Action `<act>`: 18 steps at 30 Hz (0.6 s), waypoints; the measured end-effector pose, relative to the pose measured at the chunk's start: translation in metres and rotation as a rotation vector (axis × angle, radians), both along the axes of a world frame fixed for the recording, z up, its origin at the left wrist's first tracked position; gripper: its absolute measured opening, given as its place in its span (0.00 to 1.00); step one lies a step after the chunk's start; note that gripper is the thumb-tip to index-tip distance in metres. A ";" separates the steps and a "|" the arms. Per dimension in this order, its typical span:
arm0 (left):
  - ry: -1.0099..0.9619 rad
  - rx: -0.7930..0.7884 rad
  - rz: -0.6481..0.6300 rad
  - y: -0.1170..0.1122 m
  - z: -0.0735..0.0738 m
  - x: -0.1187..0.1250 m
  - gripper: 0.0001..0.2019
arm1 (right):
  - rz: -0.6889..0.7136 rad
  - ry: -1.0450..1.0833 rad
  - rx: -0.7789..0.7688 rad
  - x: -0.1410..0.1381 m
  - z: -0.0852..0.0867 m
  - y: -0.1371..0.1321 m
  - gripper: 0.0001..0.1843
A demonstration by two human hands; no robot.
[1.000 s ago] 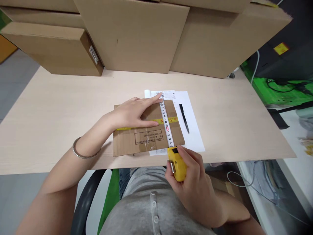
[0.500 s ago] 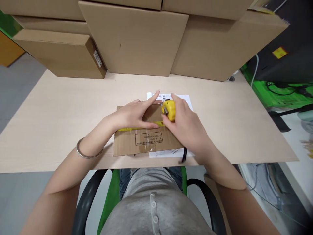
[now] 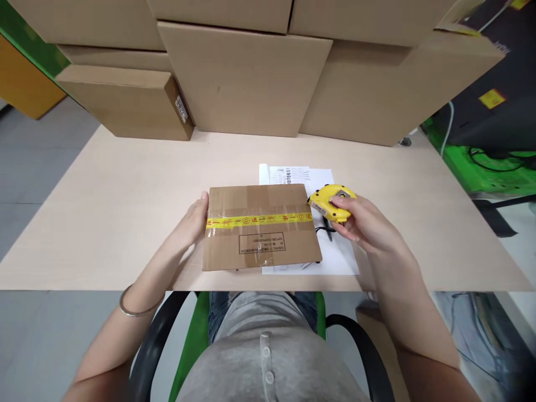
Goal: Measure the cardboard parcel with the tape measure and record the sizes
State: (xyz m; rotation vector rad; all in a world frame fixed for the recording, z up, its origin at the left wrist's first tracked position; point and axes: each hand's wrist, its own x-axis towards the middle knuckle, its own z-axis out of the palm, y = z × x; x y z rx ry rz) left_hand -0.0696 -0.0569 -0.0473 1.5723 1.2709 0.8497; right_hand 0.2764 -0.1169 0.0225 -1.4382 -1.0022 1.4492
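Note:
A flat cardboard parcel (image 3: pixel 259 226) sealed with a strip of yellow tape lies on the light wooden desk (image 3: pixel 125 184) in front of me. My left hand (image 3: pixel 191 223) rests against the parcel's left edge, fingers together on the side. My right hand (image 3: pixel 360 220) is closed round a yellow tape measure (image 3: pixel 333 202) just off the parcel's right edge, with the tape drawn in. Under the parcel and my right hand lies a white printed sheet (image 3: pixel 330 251). A black pen (image 3: pixel 327 230) shows partly below the tape measure.
Large cardboard boxes (image 3: pixel 243 78) are stacked along the back of the desk, with a smaller one (image 3: pixel 125 100) at the left. A green surface with cables (image 3: pixel 489 162) lies to the right. My chair's armrests (image 3: pixel 151 346) reach under the desk's front edge.
The tape has run back into its case. My right hand carried the tape measure from the near edge across the parcel to its right side. My left hand slid off the top to the left edge.

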 end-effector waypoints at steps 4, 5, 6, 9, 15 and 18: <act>-0.184 -0.052 0.006 -0.010 0.015 0.010 0.35 | -0.099 0.060 0.033 -0.006 0.010 -0.027 0.13; -0.256 -0.048 0.033 -0.010 0.022 0.014 0.35 | -0.123 0.067 0.046 -0.007 0.014 -0.036 0.13; -0.339 -0.019 0.061 -0.009 0.028 0.018 0.36 | -0.141 0.074 0.058 -0.008 0.018 -0.046 0.12; -0.583 0.170 0.146 -0.005 0.040 0.029 0.36 | -0.144 0.090 0.064 -0.009 0.024 -0.072 0.16; -0.604 0.253 0.097 -0.004 0.025 0.033 0.16 | -0.036 -0.034 -0.070 0.001 0.005 -0.081 0.22; -0.571 0.276 0.048 -0.006 0.016 0.029 0.18 | -0.030 -0.118 0.056 0.009 0.004 -0.073 0.21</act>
